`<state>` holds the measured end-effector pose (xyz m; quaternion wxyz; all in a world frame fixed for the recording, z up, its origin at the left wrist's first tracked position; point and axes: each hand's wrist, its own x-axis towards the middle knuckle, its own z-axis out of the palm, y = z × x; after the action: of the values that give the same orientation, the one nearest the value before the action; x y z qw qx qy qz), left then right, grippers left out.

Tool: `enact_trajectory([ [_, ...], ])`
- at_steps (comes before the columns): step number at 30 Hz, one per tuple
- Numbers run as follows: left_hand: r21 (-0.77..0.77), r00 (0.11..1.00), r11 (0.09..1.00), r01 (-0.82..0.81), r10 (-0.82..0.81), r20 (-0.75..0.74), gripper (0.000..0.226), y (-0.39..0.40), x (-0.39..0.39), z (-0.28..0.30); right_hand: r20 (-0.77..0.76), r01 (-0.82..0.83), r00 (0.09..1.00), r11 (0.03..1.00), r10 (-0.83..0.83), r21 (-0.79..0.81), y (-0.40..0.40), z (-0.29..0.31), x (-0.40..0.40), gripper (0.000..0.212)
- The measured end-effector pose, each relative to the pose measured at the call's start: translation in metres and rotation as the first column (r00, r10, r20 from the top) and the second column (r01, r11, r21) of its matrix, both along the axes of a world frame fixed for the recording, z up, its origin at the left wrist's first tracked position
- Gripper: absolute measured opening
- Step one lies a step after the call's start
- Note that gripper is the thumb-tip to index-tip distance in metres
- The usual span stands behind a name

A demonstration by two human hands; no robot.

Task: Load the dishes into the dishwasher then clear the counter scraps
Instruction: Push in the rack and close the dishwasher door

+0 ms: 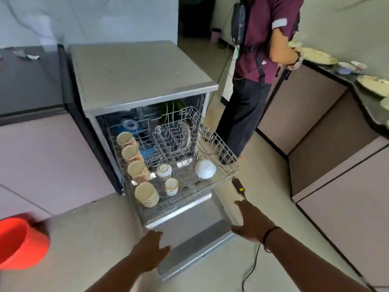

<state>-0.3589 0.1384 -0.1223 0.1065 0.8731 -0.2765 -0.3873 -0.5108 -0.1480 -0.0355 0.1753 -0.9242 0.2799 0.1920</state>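
Left to right: my left hand and right hand are empty, fingers spread, above the lowered steel dishwasher door, likely to shut it. Patterned ceramic cups and white glazed bowl sit inverted in the pulled-out wire rack for drainage. Dirty plates remain on the dark desk, far right.

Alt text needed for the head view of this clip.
Two open hands, left and right, reach toward the lowered dishwasher door. The pulled-out upper rack holds cups and a white bowl; a second person stands behind.
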Motion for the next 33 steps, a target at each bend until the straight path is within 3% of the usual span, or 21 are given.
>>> enact_trajectory([
  [4, 0.020, 0.956, 0.964, -0.265, 0.265, -0.125, 0.064, -0.011, 0.005, -0.008, -0.057, -0.023, 0.998, 0.999, 0.025, 0.030, -0.023, -0.020, 0.009, 0.090],
  [7, 0.004, 0.865, 0.898, -0.441, 0.426, -0.264, 0.033, -0.027, 0.019, -0.014, -0.109, -0.076, 0.991, 0.996, 0.079, 0.035, -0.036, -0.036, 0.020, 0.087],
  [9, -0.002, 0.803, 0.852, -0.523, 0.492, -0.336, 0.034, -0.035, 0.027, -0.014, -0.120, -0.123, 0.984, 0.991, 0.129, 0.057, -0.043, -0.040, 0.022, 0.087],
  [15, 0.072, 0.424, 0.539, -0.839, 0.732, -0.533, 0.018, -0.040, 0.034, -0.012, -0.093, -0.196, 0.974, 0.975, 0.206, 0.105, -0.078, -0.052, 0.040, 0.085],
  [18, 0.120, 0.206, 0.350, -0.929, 0.758, -0.619, 0.011, -0.046, 0.033, -0.019, -0.084, -0.017, 0.996, 0.965, 0.040, 0.262, -0.088, -0.074, 0.065, 0.080],
  [20, 0.171, 0.047, 0.204, -0.964, 0.765, -0.643, 0.013, -0.048, 0.030, -0.026, -0.176, 0.168, 0.979, 0.902, -0.105, 0.397, -0.090, -0.087, 0.088, 0.078],
  [23, 0.249, -0.204, -0.050, -0.967, 0.740, -0.641, 0.028, -0.048, 0.020, -0.041, -0.299, 0.416, 0.908, 0.698, -0.293, 0.582, -0.095, -0.105, 0.119, 0.075],
  [24, 0.274, -0.282, -0.131, -0.953, 0.712, -0.643, 0.032, -0.047, 0.015, -0.045, -0.351, 0.526, 0.848, 0.553, -0.397, 0.646, -0.097, -0.108, 0.127, 0.070],
  [26, 0.318, -0.416, -0.270, -0.909, 0.644, -0.641, 0.038, -0.049, 0.008, -0.057, -0.486, 0.675, 0.660, 0.169, -0.573, 0.718, -0.107, -0.117, 0.139, 0.061],
  [28, 0.339, -0.516, -0.395, -0.854, 0.564, -0.645, 0.044, -0.059, 0.003, -0.070, -0.574, 0.666, 0.506, -0.131, -0.644, 0.734, -0.121, -0.127, 0.153, 0.058],
  [29, 0.337, -0.550, -0.449, -0.828, 0.526, -0.649, 0.048, -0.066, 0.002, -0.077, -0.587, 0.639, 0.461, -0.210, -0.665, 0.740, -0.128, -0.132, 0.159, 0.053],
  [33, 0.355, -0.620, -0.614, -0.705, 0.291, -0.728, 0.061, -0.110, 0.007, -0.099, -0.624, 0.576, 0.410, -0.342, -0.665, 0.743, -0.149, -0.154, 0.177, 0.027],
])
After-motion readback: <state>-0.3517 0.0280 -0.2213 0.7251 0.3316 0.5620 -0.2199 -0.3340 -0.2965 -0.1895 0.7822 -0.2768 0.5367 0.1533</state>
